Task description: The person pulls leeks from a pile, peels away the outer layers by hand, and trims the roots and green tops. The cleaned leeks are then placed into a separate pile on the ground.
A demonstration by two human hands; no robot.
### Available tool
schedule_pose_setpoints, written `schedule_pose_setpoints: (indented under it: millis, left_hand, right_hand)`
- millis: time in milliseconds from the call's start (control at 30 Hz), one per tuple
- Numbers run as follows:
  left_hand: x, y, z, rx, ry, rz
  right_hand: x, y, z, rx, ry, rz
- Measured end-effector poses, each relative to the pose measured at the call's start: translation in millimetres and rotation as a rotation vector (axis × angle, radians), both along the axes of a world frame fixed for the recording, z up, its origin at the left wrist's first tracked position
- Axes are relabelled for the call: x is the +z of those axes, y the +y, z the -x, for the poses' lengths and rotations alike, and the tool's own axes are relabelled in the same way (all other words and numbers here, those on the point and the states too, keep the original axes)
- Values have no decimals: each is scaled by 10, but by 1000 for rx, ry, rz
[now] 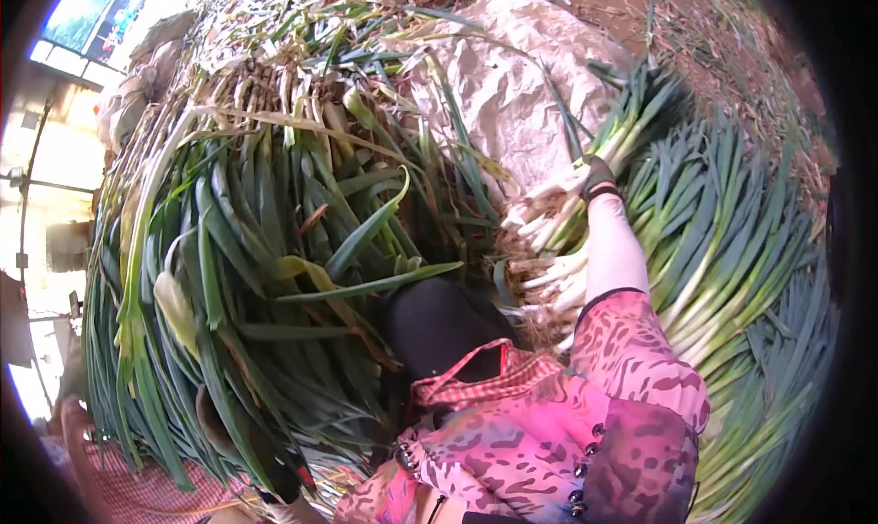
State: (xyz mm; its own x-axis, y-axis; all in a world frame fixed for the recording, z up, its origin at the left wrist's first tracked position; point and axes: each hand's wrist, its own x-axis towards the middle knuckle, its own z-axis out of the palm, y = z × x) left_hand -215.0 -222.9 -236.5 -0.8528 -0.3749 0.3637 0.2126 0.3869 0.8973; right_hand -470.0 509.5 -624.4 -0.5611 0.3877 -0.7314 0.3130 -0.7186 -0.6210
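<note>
The right hand (599,174) touches leeks (629,133) near crumpled sheeting (521,90).

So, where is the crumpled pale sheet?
In the head view, the sheet lies upper centre, beyond the white leek stalks and up-left of the right hand.

The leeks (626,133) in the right grip (598,173) look smooth to me, faintly glossy; beside it, roots (523,236) rough and fibrous; beyond, creased matt sheeting (526,94); behind, a cloth sleeve (636,341).
</note>
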Motion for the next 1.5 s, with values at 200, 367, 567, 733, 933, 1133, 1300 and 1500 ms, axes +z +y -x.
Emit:
schedule_pose_setpoints:
  millis: [200, 367, 567, 733, 933, 1133, 1300, 1500]
  left_hand:
    - [-6, -226, -402, 505, -401, 1616]
    - [101, -63, -50, 428, -131, 2193]
    - [1362, -1137, 670, 491, -275, 1884]
    - [2379, -3307, 1129, 573, -673, 1297]
    - [3074, -4355, 2256, 402, -1248, 691]
    - [2669, -4702, 1991, 690, -1149, 313]
    - [2650, -4565, 1282, 610, -801, 374]
    - [1845, -3747, 258, 680, -541, 889]
  right_hand:
    - [-568, -1093, 619, -219, -264, -245]
    - [-1069, -1261, 636, -111, -503, -200]
    - [-935, -1962, 549, 62, -342, -539]
    - [-861, -3285, -28, 497, -233, -1148]
    - [-874, -4366, -624, 1455, -46, -1669]
    - [-241, -3925, 174, 1264, 204, -1444]
    - [-643, -3390, 571, 1121, -255, -1299]
    - [-1093, -4191, -54, 976, -324, -1309]
